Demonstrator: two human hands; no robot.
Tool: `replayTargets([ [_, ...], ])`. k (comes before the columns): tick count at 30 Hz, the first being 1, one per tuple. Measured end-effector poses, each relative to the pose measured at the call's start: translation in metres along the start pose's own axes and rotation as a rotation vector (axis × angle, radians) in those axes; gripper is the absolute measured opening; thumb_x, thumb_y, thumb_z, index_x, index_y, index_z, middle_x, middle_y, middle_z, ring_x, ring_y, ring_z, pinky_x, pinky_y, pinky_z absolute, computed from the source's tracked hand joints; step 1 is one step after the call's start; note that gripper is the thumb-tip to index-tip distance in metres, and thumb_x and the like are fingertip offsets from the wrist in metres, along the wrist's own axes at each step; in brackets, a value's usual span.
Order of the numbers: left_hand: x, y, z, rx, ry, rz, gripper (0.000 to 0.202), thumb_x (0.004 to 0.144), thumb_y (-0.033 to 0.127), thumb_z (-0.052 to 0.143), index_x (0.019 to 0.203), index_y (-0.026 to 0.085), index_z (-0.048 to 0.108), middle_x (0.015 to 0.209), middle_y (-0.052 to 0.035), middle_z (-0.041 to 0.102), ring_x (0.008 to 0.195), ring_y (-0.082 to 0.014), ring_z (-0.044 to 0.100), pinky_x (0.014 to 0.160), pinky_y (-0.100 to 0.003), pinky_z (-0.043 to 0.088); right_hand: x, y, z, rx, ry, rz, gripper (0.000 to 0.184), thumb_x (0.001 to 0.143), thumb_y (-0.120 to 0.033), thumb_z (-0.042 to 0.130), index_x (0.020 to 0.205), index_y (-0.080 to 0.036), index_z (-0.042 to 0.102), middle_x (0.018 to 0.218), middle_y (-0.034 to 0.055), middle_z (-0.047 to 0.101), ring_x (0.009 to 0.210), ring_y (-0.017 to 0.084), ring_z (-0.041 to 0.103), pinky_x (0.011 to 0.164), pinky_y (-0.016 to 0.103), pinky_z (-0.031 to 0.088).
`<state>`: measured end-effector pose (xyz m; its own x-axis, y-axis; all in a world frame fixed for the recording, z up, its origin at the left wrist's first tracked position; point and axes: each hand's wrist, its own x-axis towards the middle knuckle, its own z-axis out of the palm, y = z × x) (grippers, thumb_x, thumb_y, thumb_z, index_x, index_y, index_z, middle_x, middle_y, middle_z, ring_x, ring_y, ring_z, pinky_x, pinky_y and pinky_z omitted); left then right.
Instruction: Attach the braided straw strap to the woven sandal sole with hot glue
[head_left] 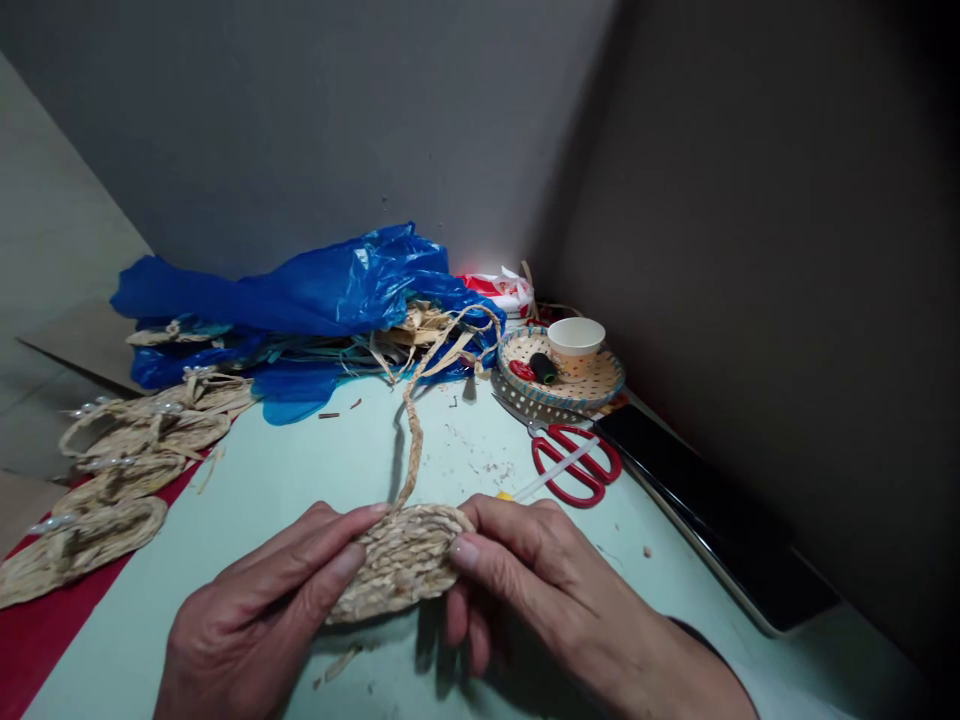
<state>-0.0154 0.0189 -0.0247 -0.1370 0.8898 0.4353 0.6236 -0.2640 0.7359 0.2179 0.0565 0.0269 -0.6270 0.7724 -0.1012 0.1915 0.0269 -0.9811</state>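
Between my two hands, just above the pale table, is an oval woven straw sole (409, 560), tilted toward me. My left hand (262, 600) pinches its left edge, thumb on the face and fingers behind the upper rim. The right edge is gripped by my right hand (525, 565), thumb in front and the other fingers partly hidden behind and below. A braided straw cord (415, 440) rises from the sole's top edge near my left fingertips and runs away to a loose loop by the blue bag.
Several woven straw slippers (112, 530) with beads line the left side. Farther back lies a blue plastic bag (300, 290) with straw strips. Red-handled scissors (577, 465), a basket (607, 380) with a paper cup (576, 345), and a black tablet-like device (712, 510) are at right.
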Motion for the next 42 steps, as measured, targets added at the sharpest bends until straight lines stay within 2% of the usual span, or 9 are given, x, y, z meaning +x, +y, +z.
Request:
replayTargets([
  [5,-0.007,0.012,0.004,-0.017,0.011,-0.186,0.030,0.087,0.032,0.066,0.099,0.057,0.077,0.104,0.0277,0.081,0.112,-0.0026,0.073,0.102,-0.005,0.042,-0.002,-0.003,-0.002,-0.042,-0.027,-0.007,0.044,0.110,-0.039,0.040,0.077,-0.018,0.059,0.063,-0.0031,0.063,0.061,0.009,0.062,0.070,0.019,0.048],
  [10,-0.010,0.010,0.005,0.006,0.014,-0.207,0.023,0.088,0.036,0.065,0.098,0.051,0.080,0.103,0.0220,0.083,0.113,-0.0060,0.073,0.102,-0.008,0.045,-0.002,-0.004,-0.004,-0.062,-0.061,-0.004,0.041,0.111,-0.038,0.039,0.081,-0.018,0.060,0.066,-0.0026,0.064,0.064,0.010,0.064,0.069,0.021,0.049],
  [13,-0.012,0.007,0.006,0.033,0.019,-0.178,0.022,0.091,0.040,0.062,0.099,0.048,0.081,0.102,0.0193,0.083,0.112,-0.0059,0.073,0.105,-0.010,0.042,-0.002,-0.004,-0.004,-0.063,-0.065,-0.001,0.040,0.110,-0.038,0.041,0.081,-0.018,0.060,0.066,-0.0026,0.063,0.065,0.011,0.064,0.069,0.021,0.049],
  [17,-0.014,0.003,0.006,0.061,0.019,-0.106,0.021,0.094,0.043,0.061,0.103,0.050,0.079,0.103,0.0210,0.083,0.110,-0.0039,0.074,0.106,-0.009,0.040,-0.003,-0.004,-0.005,-0.109,-0.061,-0.013,0.041,0.110,-0.037,0.040,0.081,-0.018,0.061,0.067,-0.0016,0.063,0.066,0.012,0.064,0.070,0.022,0.049],
  [24,-0.009,-0.006,0.002,0.096,-0.030,0.209,0.034,0.097,0.037,0.060,0.124,0.056,0.068,0.111,0.0219,0.080,0.102,-0.0034,0.075,0.105,-0.009,0.044,-0.001,-0.006,-0.004,-0.166,-0.060,-0.031,0.037,0.110,-0.036,0.041,0.082,-0.019,0.058,0.068,-0.0018,0.064,0.068,0.013,0.064,0.072,0.023,0.048],
  [29,-0.003,0.000,0.001,0.006,-0.151,0.297,0.044,0.099,0.023,0.052,0.133,0.049,0.064,0.103,0.0091,0.077,0.091,-0.0117,0.074,0.078,-0.017,0.059,-0.002,-0.007,-0.004,-0.212,-0.055,-0.026,0.033,0.108,-0.030,0.044,0.080,-0.020,0.057,0.068,-0.0027,0.062,0.068,0.013,0.062,0.075,0.024,0.046],
  [34,-0.003,0.002,0.001,-0.091,-0.218,0.271,0.044,0.098,0.019,0.052,0.131,0.044,0.067,0.098,0.0041,0.075,0.082,-0.0134,0.073,0.071,-0.020,0.057,-0.004,-0.006,-0.004,-0.201,-0.066,-0.028,0.035,0.108,-0.033,0.041,0.078,-0.021,0.056,0.067,-0.0022,0.062,0.066,0.013,0.061,0.073,0.024,0.047],
  [39,-0.007,-0.002,0.000,0.110,-0.148,0.344,0.044,0.102,0.027,0.050,0.138,0.052,0.058,0.109,0.0117,0.078,0.092,-0.0090,0.076,0.081,-0.014,0.058,-0.004,-0.007,-0.004,-0.198,-0.052,-0.021,0.034,0.108,-0.032,0.043,0.078,-0.021,0.056,0.070,-0.0019,0.063,0.065,0.012,0.061,0.068,0.022,0.047],
  [42,-0.011,-0.010,-0.001,0.126,-0.115,0.328,0.042,0.102,0.028,0.052,0.136,0.052,0.060,0.116,0.0166,0.079,0.099,-0.0062,0.075,0.100,-0.011,0.049,-0.003,-0.007,-0.004,-0.176,-0.063,-0.033,0.034,0.107,-0.030,0.044,0.075,-0.021,0.053,0.065,-0.0028,0.061,0.062,0.012,0.061,0.067,0.021,0.047],
])
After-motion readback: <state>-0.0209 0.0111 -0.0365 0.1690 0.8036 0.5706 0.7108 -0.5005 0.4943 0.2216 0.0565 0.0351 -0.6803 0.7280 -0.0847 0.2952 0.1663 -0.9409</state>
